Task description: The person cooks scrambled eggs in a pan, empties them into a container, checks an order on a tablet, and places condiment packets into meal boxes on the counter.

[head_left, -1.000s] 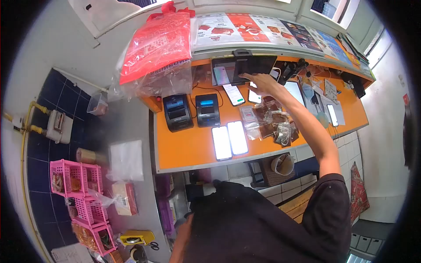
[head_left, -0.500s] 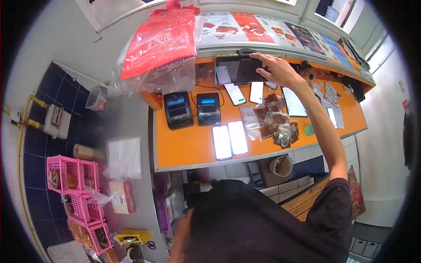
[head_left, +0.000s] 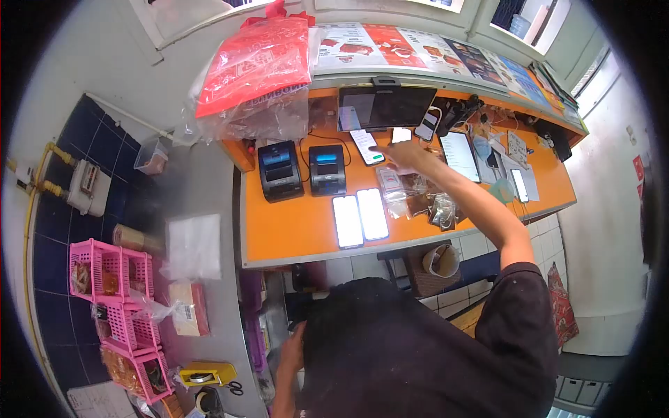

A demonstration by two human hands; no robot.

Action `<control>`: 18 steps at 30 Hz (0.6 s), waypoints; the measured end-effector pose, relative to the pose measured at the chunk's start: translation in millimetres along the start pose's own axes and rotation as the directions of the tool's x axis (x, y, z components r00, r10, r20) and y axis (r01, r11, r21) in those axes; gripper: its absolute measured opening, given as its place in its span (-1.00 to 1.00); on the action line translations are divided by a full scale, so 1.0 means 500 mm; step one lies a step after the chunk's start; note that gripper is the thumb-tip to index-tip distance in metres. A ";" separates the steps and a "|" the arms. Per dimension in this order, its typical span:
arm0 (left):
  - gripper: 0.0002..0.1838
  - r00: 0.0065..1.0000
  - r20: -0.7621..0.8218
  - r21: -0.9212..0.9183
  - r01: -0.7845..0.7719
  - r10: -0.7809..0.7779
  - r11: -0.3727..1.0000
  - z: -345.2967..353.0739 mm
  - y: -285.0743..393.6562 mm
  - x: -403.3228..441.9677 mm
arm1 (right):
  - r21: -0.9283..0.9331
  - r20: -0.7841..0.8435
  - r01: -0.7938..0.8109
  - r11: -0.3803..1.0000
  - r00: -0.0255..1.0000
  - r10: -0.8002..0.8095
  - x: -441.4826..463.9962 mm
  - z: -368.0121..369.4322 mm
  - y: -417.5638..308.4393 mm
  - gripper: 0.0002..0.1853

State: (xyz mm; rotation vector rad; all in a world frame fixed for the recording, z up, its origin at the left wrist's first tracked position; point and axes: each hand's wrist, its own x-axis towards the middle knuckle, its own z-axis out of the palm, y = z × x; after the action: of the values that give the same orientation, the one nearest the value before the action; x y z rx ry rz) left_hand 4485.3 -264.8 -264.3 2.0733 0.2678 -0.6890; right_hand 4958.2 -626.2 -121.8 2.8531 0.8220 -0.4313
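Note:
My right hand [head_left: 403, 157] reaches over the orange counter with its index finger stretched out. The fingertip is at the lower part of a lit phone [head_left: 364, 144], near a green button on its screen; I cannot tell whether it touches. Nothing is held in this hand. Beneath the forearm lie small clear sachets [head_left: 418, 198], partly covered. Behind the phone stands a dark tablet screen [head_left: 387, 106], and another phone [head_left: 401, 134] lies beside the hand. My left hand [head_left: 297, 339] is low beside my dark shirt, its fingers mostly hidden.
Two black receipt printers [head_left: 281, 171] and two bright phones [head_left: 348, 221] rest on the counter [head_left: 286, 233]. A larger tablet [head_left: 460, 156] lies further right. Red plastic bags [head_left: 254, 63] hang at the back left. Pink baskets [head_left: 132, 327] and a yellow tape dispenser [head_left: 208, 374] occupy the left side.
My right hand has come down and left from the top of the upright tablet screen to the lit phone. The left hand stays low beside my body.

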 end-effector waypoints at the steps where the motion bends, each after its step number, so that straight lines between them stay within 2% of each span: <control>1: -0.24 1.000 0.014 -0.023 -0.002 0.002 1.000 0.007 -0.025 0.007 | -0.089 0.043 0.011 0.996 0.999 -0.007 0.012 0.016 -0.001 -0.16; 2: -0.24 0.999 -0.014 -0.014 -0.046 0.046 0.999 0.029 -0.083 0.022 | -0.090 0.038 0.010 0.996 0.999 -0.006 0.020 0.021 -0.003 -0.16; 4: -0.23 0.995 -0.041 -0.002 -0.087 0.087 0.996 0.036 -0.098 0.022 | -0.179 -0.009 0.035 0.983 0.999 -0.037 0.032 0.028 -0.016 -0.03; 7: -0.22 0.994 -0.066 0.039 -0.086 0.089 0.995 0.017 -0.026 -0.003 | -0.212 -0.047 0.037 0.977 0.998 -0.048 0.038 0.008 -0.033 0.01; 10: -0.23 0.999 -0.040 -0.012 -0.014 0.014 1.000 0.013 -0.005 -0.010 | -0.248 -0.127 0.009 0.969 0.991 -0.042 0.050 0.000 -0.045 0.07; 11: -0.23 0.998 -0.052 0.090 -0.034 0.039 0.995 0.011 0.002 -0.012 | -0.252 -0.132 0.009 0.968 0.990 -0.044 0.059 0.006 -0.040 0.07; 12: -0.23 0.996 -0.062 0.193 -0.052 0.065 0.980 0.006 0.015 -0.016 | -0.277 -0.227 0.023 0.961 0.970 -0.089 0.075 0.023 -0.030 0.02; 13: -0.23 0.995 -0.067 0.192 -0.055 0.069 0.980 0.002 0.029 -0.026 | -0.304 -0.316 0.035 0.952 0.939 -0.135 0.091 0.041 -0.020 -0.02; 15: -0.26 0.995 -0.076 0.230 -0.053 0.072 0.972 -0.010 0.068 -0.041 | -0.294 -0.361 0.028 0.955 0.922 -0.138 0.123 0.070 -0.003 -0.02; 18: -0.28 0.985 -0.119 0.257 -0.092 0.126 0.962 -0.003 0.053 -0.048 | -0.317 -0.446 0.005 0.949 0.882 -0.154 0.137 0.089 -0.002 -0.06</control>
State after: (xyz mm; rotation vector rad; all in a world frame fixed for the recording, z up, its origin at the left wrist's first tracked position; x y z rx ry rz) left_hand 4477.8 -277.1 -231.7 2.3618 0.1455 -0.5388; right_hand 5002.6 -600.9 -185.5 2.6544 0.9812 0.3730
